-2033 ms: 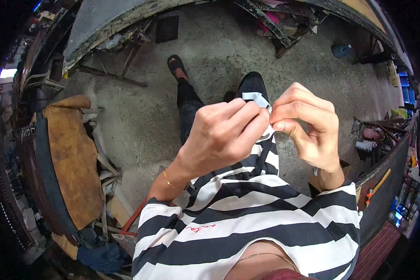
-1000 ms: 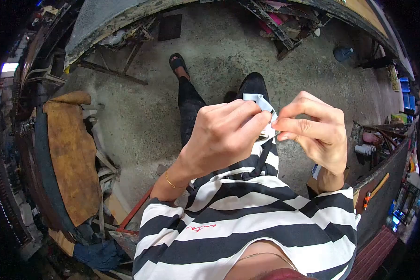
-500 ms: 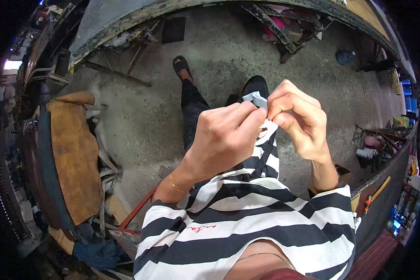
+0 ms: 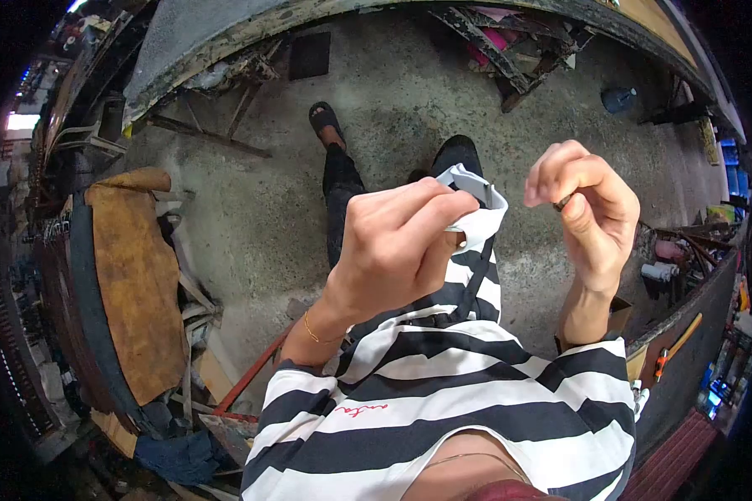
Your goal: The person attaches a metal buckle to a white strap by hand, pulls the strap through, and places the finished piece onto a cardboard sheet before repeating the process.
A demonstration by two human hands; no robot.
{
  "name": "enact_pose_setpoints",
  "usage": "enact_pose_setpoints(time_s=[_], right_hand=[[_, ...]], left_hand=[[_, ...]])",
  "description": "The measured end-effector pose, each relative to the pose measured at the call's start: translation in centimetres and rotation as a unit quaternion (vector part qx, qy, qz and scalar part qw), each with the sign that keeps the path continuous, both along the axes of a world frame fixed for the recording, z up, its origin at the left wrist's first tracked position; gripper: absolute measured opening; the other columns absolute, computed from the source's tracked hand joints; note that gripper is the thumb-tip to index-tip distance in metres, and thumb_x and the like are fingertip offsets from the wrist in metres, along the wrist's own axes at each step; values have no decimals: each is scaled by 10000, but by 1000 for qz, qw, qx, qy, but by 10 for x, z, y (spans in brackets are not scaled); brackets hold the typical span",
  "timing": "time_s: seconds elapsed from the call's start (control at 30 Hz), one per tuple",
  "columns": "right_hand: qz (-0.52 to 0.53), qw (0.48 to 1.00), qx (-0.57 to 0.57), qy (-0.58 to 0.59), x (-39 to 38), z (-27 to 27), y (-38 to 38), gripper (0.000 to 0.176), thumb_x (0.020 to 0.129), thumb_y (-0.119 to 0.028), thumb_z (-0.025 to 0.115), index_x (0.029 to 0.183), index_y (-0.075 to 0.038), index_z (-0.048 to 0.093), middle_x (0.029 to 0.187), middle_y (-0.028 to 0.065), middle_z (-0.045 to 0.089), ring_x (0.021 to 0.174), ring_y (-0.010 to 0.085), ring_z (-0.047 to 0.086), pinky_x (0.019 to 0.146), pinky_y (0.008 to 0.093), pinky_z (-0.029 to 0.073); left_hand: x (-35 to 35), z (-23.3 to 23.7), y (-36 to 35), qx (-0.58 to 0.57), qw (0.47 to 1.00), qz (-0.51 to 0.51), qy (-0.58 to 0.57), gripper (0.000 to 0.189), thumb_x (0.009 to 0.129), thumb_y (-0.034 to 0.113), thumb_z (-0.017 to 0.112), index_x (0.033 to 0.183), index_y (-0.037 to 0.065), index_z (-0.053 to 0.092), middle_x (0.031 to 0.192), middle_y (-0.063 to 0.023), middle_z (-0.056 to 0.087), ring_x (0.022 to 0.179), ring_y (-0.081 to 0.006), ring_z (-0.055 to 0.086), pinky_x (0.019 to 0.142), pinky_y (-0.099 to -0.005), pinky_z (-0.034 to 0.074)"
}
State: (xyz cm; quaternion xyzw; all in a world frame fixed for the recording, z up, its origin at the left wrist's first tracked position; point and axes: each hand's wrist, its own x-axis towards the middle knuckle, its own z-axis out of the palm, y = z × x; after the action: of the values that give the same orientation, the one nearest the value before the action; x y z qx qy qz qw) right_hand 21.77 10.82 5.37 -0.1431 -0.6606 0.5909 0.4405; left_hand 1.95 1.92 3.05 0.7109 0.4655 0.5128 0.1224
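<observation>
In front of the striped shirt, my left hand (image 4: 405, 238) is closed on a white folded strip (image 4: 481, 224), which bends into a loop beyond the fingertips. The loop's far side looks grey-blue, with a small dark mark near its upper right edge. Off to the right and apart from the strip, my right hand (image 4: 589, 204) pinches a small dark thing (image 4: 563, 202) between thumb and forefinger. It is too small to name.
A dark-edged table (image 4: 226, 29) crosses the top. At left, a brown sheet (image 4: 135, 288) lies over a bench. A blue container (image 4: 618, 100) stands on the concrete floor (image 4: 267, 192). An orange-handled tool (image 4: 660, 365) is at lower right.
My right hand has moved right, away from the white strip and my left hand. The strip now shows more fully as a loop, and the small dark thing has come into view.
</observation>
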Motion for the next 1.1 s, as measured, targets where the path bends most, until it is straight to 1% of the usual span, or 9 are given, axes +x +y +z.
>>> enact_pose_setpoints(time_s=[0.13, 0.23, 0.3, 0.47, 0.67, 0.73, 0.97, 1.03, 1.1], right_hand=[[6, 1000, -11, -24, 4, -3, -6, 140, 824, -52, 720, 887, 68, 685, 875, 153, 645, 741, 157, 620, 624, 236, 472], [10, 999, -16, -42, 10, 2, -6, 191, 797, -85, 755, 889, 72, 695, 845, 151, 655, 738, 155, 626, 607, 231, 469], [13, 998, -3, -57, 14, 5, -4, 216, 778, -95, 771, 890, 74, 697, 835, 154, 657, 737, 161, 629, 607, 239, 473], [28, 998, 36, -49, 8, 7, -5, 271, 730, -123, 809, 880, 73, 699, 821, 158, 660, 734, 179, 631, 619, 265, 487], [-5, 996, 72, -53, 0, 24, -12, 223, 747, -78, 771, 890, 71, 689, 834, 162, 662, 730, 212, 627, 645, 286, 493], [-6, 979, 185, -87, 0, 27, -11, 203, 757, -65, 752, 897, 66, 685, 836, 167, 661, 695, 223, 619, 622, 295, 491], [-42, 954, 291, -56, -4, 27, -22, 176, 781, -41, 722, 927, 55, 695, 840, 147, 682, 623, 193, 591, 553, 284, 462], [-63, 954, 284, -76, -4, 35, -27, 227, 730, -42, 728, 947, 22, 714, 808, 109, 658, 614, 185, 567, 542, 271, 450], [-61, 927, 326, -177, -2, 42, -29, 290, 653, -67, 722, 941, -33, 740, 761, 72, 610, 613, 172, 536, 537, 270, 439]], left_hand=[[-1, 6, -2, -13, 997, -30, -67, 324, 572, -95, 498, 857, -60, 648, 741, -164, 670, 616, -244, 672, 568, -278, 514], [-1, 8, -2, -20, 991, -57, -118, 341, 559, -86, 481, 851, -65, 655, 736, -165, 676, 616, -222, 672, 564, -267, 502], [-3, 12, -4, -75, 982, -88, -151, 298, 586, -54, 506, 839, -68, 662, 748, -162, 684, 629, -212, 674, 569, -268, 502], [-3, 11, -6, -93, 978, -90, -165, 253, 614, -31, 538, 830, -75, 663, 755, -166, 687, 644, -215, 678, 585, -266, 506], [-1, 14, -4, -47, 985, -96, -139, 288, 598, -44, 547, 859, -63, 669, 755, -164, 685, 652, -235, 688, 595, -290, 525], [0, 16, -2, 0, 992, -87, -96, 320, 578, -58, 544, 871, -49, 673, 756, -161, 683, 653, -244, 690, 583, -300, 538], [4, 13, -3, 63, 996, -52, -35, 349, 574, -59, 548, 893, -27, 684, 759, -143, 676, 600, -229, 667, 523, -285, 525], [5, 13, -2, 88, 995, -40, -7, 350, 569, -52, 563, 894, -21, 689, 767, -138, 671, 582, -214, 648, 506, -278, 507], [6, 13, -1, 111, 993, -25, 18, 352, 563, -44, 579, 894, -15, 695, 775, -134, 667, 563, -200, 629, 488, -271, 490]])
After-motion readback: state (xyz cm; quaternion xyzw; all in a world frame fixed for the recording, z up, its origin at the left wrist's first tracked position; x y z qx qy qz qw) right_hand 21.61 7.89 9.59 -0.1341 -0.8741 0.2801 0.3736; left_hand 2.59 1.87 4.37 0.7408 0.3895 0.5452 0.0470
